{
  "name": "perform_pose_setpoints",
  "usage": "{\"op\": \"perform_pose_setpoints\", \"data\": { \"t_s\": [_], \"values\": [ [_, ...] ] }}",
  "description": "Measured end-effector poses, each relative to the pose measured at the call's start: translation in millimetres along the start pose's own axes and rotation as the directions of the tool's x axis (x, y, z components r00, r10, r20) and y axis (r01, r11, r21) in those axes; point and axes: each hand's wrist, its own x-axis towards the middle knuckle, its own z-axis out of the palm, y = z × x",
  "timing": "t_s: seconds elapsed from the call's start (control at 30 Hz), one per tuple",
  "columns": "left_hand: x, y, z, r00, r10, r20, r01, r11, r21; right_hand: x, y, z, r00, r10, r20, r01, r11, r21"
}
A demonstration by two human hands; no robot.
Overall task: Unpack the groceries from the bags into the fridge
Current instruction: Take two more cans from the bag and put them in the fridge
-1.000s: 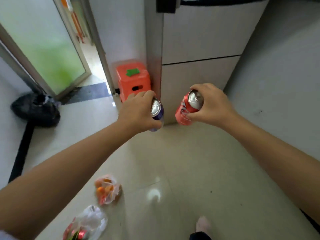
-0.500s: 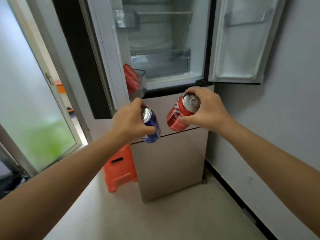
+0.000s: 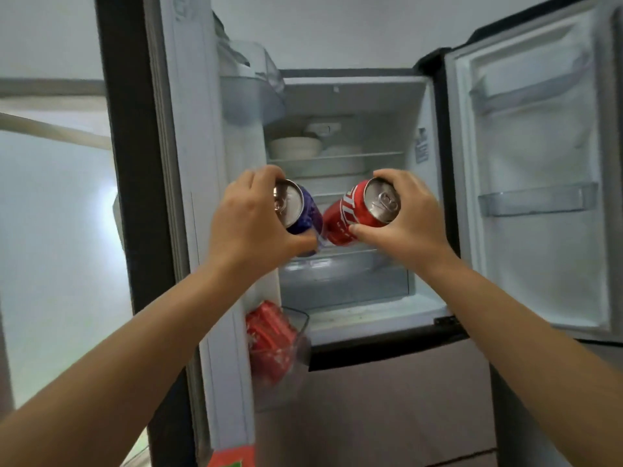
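I see the fridge (image 3: 340,106) with both doors open. My left hand (image 3: 251,220) has its fingers curled round a blue can (image 3: 303,210), my right hand (image 3: 409,219) likewise grips a red can (image 3: 350,214), both raised before the shelves.

Soft, even daylight comes through the frosted glass door (image 3: 57,230) at left, with a bright glare patch on it. Slight motion blur softens everything; wide-angle distortion bends the fridge (image 3: 340,96) edges.
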Motion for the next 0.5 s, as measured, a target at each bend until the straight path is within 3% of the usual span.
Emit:
{"op": "perform_pose_setpoints", "data": {
  "t_s": [0.13,0.27,0.5],
  "values": [
    [45.9,6.2,7.7,0.980,-0.005,-0.197,0.012,0.999,0.034,46.4,21.8,19.0,0.987,-0.081,-0.139,0.097,0.989,0.115],
    [83.0,10.0,26.7,0.974,-0.025,-0.225,0.065,0.983,0.172,87.8,40.6,43.6,0.980,-0.058,-0.189,0.110,0.955,0.277],
    [126.7,2.3,59.4,0.938,-0.231,-0.258,0.321,0.863,0.391,145.9,68.9,94.9,0.998,-0.063,-0.004,0.053,0.801,0.596]
  ]
}}
